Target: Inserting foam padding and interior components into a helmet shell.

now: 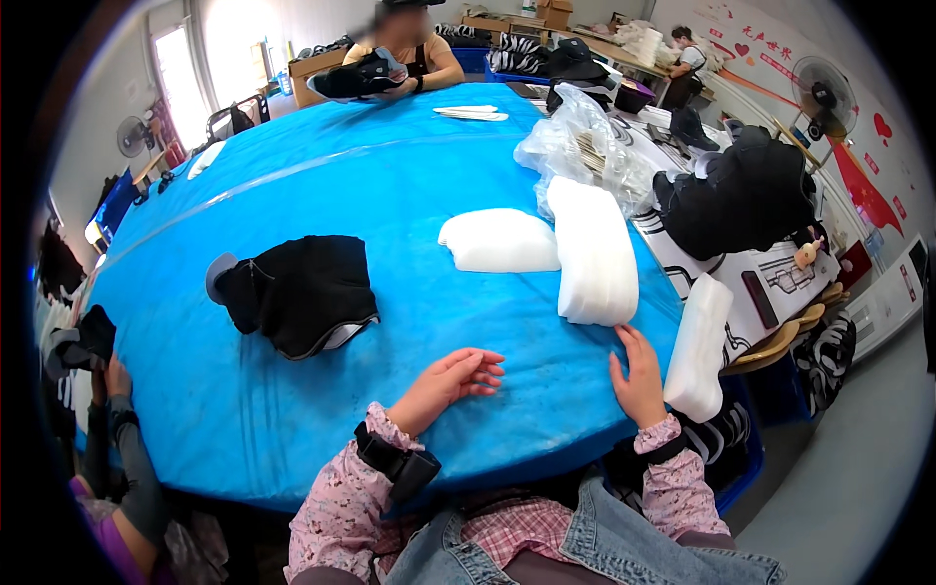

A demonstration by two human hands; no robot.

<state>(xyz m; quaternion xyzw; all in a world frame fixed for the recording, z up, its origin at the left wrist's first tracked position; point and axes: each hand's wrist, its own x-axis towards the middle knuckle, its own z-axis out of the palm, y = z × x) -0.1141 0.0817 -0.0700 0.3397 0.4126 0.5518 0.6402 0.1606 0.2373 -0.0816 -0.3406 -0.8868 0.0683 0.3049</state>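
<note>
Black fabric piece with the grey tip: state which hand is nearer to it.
Left. The left hand is right of the black fabric piece and lower in view; the right hand is much farther right, by the long white stack.

We cannot tell whether the right hand (641, 382) touches the white stack (595, 255) or stops just short. The bag (552, 144) clouds its contents, perhaps thin pads. We see the person opposite (441, 70) with a blurred head, the cap (408, 4) cut by the top edge. We lose most of the co-worker (142, 478) at left in the dark rim. The right sleeve (682, 492) and table (205, 390) hide part of the bin (745, 485).
</note>
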